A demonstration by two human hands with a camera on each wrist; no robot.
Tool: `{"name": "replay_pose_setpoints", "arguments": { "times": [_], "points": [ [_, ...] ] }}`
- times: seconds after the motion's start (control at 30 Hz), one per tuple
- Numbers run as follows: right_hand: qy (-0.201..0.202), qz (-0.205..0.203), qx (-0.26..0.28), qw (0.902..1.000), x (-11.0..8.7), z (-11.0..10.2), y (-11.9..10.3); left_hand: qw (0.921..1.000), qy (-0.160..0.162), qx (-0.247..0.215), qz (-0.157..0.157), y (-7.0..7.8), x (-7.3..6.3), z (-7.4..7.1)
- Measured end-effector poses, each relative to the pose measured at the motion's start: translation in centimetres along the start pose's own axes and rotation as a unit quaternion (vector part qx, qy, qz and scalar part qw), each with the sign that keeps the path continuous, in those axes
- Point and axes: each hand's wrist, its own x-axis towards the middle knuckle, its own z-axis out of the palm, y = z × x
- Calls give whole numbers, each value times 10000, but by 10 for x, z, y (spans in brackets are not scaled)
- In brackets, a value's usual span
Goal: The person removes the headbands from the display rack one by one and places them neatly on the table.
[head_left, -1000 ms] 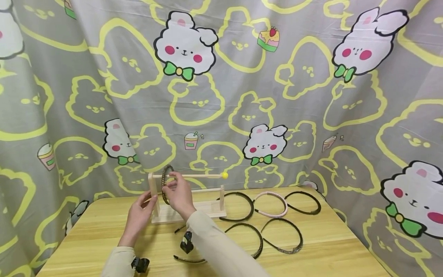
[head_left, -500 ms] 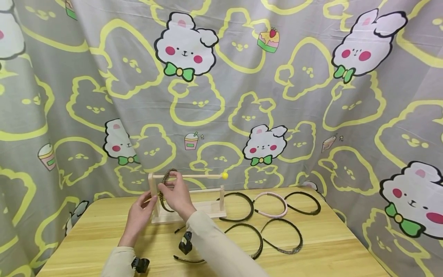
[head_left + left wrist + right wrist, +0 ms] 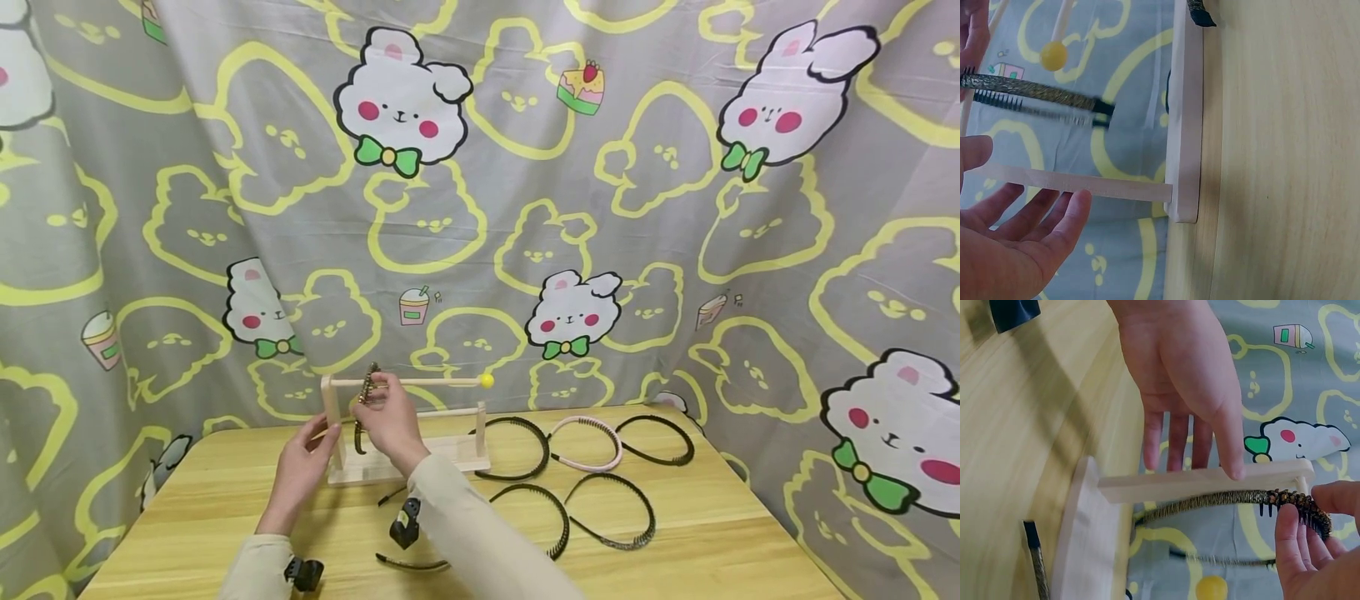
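My right hand (image 3: 392, 423) pinches a dark, gold-flecked toothed headband (image 3: 366, 392) between thumb and fingers. In the head view the headband stands nearly edge-on at the left end of a wooden rack (image 3: 450, 452), beside the upper rod. The right wrist view shows the headband (image 3: 1229, 497) with its teeth and one arm reaching past the rack's post. My left hand (image 3: 302, 457) holds that left upright post, thumb on one side and fingers on the other. In the left wrist view the headband's tips (image 3: 1102, 112) hang close above the post (image 3: 1104, 189).
A yellow ball (image 3: 487, 381) caps the upper rod's right end. Right of the rack lie several headbands, among them a pink one (image 3: 620, 452) and a black one (image 3: 687, 458). Another headband (image 3: 408, 567) is partly under the right sleeve. A patterned curtain (image 3: 480, 233) hangs behind the table.
The headband in my right hand has turned from a visible loop to nearly edge-on and tilted. The right hand shifted slightly left, then back right. My left hand stayed on the post.
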Motion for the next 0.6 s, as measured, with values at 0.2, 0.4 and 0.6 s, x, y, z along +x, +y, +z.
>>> {"name": "replay_pose_setpoints", "arguments": {
  "times": [0.2,0.4,0.6],
  "points": [
    [-30,-48,12,10000,1,-14,2,10000,-50,32,-10,2,-2,-1],
    [-85,-69,333,9994,4,-35,10,10000,-78,50,15,1,-2,0],
    [-49,-35,706,9975,3,-58,19,9999,1,136,32,-1,-1,0]
  ]
}}
